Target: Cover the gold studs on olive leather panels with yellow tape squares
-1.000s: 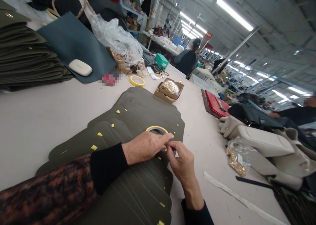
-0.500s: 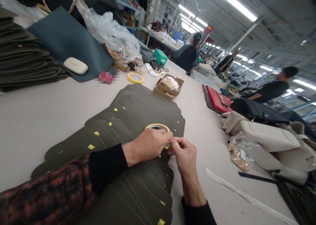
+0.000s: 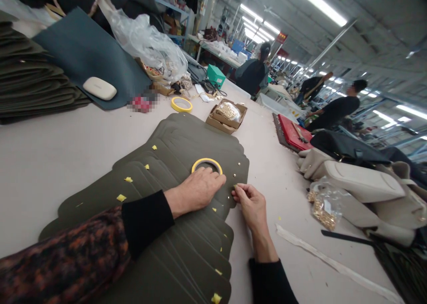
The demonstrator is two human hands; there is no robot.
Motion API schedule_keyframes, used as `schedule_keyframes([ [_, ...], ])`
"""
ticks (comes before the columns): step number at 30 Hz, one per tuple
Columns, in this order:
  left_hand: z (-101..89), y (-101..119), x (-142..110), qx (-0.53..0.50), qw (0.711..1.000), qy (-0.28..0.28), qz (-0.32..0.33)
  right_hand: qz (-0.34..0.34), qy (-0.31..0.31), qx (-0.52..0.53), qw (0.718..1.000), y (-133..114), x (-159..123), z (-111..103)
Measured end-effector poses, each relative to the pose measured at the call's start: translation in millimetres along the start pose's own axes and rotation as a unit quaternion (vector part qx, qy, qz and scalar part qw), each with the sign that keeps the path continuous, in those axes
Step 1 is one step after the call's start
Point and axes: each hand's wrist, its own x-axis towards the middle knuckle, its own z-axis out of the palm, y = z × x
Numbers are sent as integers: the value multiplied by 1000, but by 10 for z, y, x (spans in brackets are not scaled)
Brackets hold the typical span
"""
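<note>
My left hand [image 3: 196, 190] is closed on the near edge of a roll of yellow tape [image 3: 207, 160], above a spread of dark olive panels [image 3: 180, 137]. Just to its right, my right hand [image 3: 251, 204] pinches a small bit of yellow tape [image 3: 235, 186] between thumb and forefinger. The two hands are apart. Small metal studs [image 3: 234, 175] show near the panels' right edge, beside my right fingertips. Several yellow tape pieces [image 3: 121, 197] stick to the overlapping panels. My left palm hides part of the roll and the panels beneath.
A second yellow tape roll [image 3: 182, 104] and a cardboard box of gold hardware [image 3: 227, 116] lie beyond the panels. Stacked olive pieces [image 3: 36, 79] stand at left. Beige bags [image 3: 363, 181], a bag of gold parts [image 3: 323, 210] and a white strip [image 3: 320, 255] lie right. People are farther back.
My hands have come apart, the left drawing back leftward with the tape roll. A small piece of tape is now in my right fingers. A person at back right has moved left.
</note>
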Motion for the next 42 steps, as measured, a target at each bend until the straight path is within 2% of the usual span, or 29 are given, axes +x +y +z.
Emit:
schedule_keyframes([
  [2,-5,9,-30,-7,1000,-6,7,21,-12,7,1000,-26,1,-35],
  [5,-11,9,-59,-13,1000,-4,13,73,-73,-7,995,-71,-45,-109],
  [7,-16,5,-65,-14,1000,-6,12,80,-108,-48,990,-88,-88,-136],
  [12,-14,-7,-75,-15,1000,-10,12,17,-118,-158,980,-70,-117,-110],
  [17,11,-12,-85,-25,1000,-8,9,-49,-124,-254,958,-119,-87,-73],
  [20,15,-11,-81,-28,1000,-6,7,-82,-133,-291,944,-170,-78,-61],
  [24,-3,-11,-76,-30,1000,-6,8,-93,-148,-309,935,-192,-53,-80],
  [27,-24,-9,-77,-28,1000,-2,8,-101,-118,-307,939,-190,-49,-158],
  [29,-32,-8,-78,-25,1000,-3,11,-137,-82,-313,936,-191,-67,-231],
  [31,-30,-8,-81,-22,1000,-6,14,-205,-80,-331,918,-196,-99,-291],
  [34,-14,-11,-87,-17,1000,-6,17,-301,-155,-368,866,-205,-142,-309],
  [36,-6,-13,-88,-18,1000,-3,17,-328,-202,-395,834,-212,-142,-268],
  [39,-26,-11,-77,-29,999,-2,16,-318,-229,-433,812,-235,-89,-167],
  [42,-81,-2,-58,-50,999,-8,12,-250,-214,-464,822,-291,-2,-60],
])
